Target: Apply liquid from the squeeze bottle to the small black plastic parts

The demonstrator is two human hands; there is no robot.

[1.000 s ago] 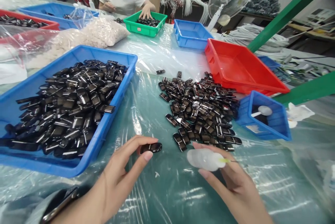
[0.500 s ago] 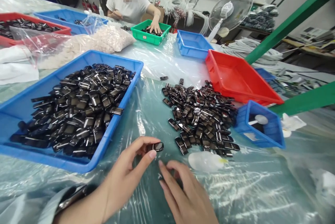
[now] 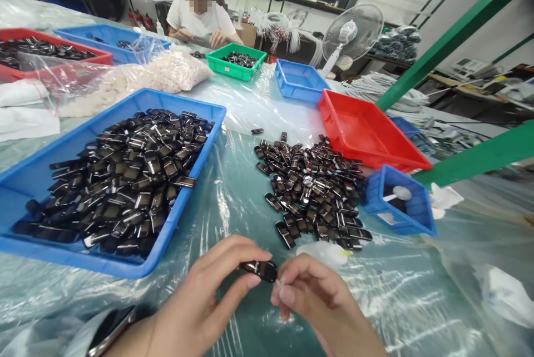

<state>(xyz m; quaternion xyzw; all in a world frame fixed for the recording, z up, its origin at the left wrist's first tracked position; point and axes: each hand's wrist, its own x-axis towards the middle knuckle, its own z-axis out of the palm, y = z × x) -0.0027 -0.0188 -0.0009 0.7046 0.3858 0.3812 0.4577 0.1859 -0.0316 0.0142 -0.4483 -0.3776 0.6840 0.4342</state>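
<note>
My left hand (image 3: 221, 290) pinches a small glossy black oblong piece (image 3: 263, 269) with a silvery line across it, between thumb and fingertips. Right beside its rounded end, my right hand (image 3: 317, 296) is closed, thumb against fingers, on a tiny whitish bit (image 3: 279, 283) too small to name. A heap of similar black pieces (image 3: 312, 184) lies on the plastic-covered table beyond my hands. More of them fill the large blue tray (image 3: 183, 229) at my left. A whitish translucent object (image 3: 321, 254) lies just behind my right hand, partly hidden.
A small blue bin (image 3: 398, 215) with a white scoop stands right of the heap, near a red tray (image 3: 371, 129) and another blue tray (image 3: 300, 82). A bag of pale bits (image 3: 167, 73) lies at back left. Across the table, a person sits behind a green tray (image 3: 236, 70).
My right hand has come up from the table to the black piece's end, the whitish bit now in its fingertips. The co-worker's hand has left the green tray.
</note>
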